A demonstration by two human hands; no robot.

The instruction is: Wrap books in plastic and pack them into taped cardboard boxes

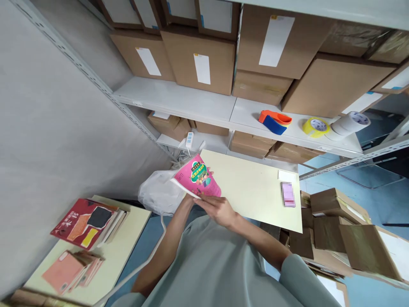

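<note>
A pink book (194, 175) with a green oval emblem and Chinese lettering is held tilted in front of my body, its cover curving slightly. My left hand (210, 171) supports it from behind; most of that hand is hidden, with only fingertips showing past the book's far edge. Along the near edge, my right hand (220, 209) presses its fingers on the lower cover. Under and beyond the book lies the pale yellow tabletop (252, 187). A white plastic bag (159, 192) bulges just left of the book.
Shelves with cardboard boxes (198, 64) stand ahead, holding an orange-blue roll (275, 121), yellow tape (315, 127) and white tape rolls (351, 123). Left, a side table (118, 251) bears stacked books (84, 224). A blurred pink item (288, 194) lies right. Boxes (338, 226) crowd the floor.
</note>
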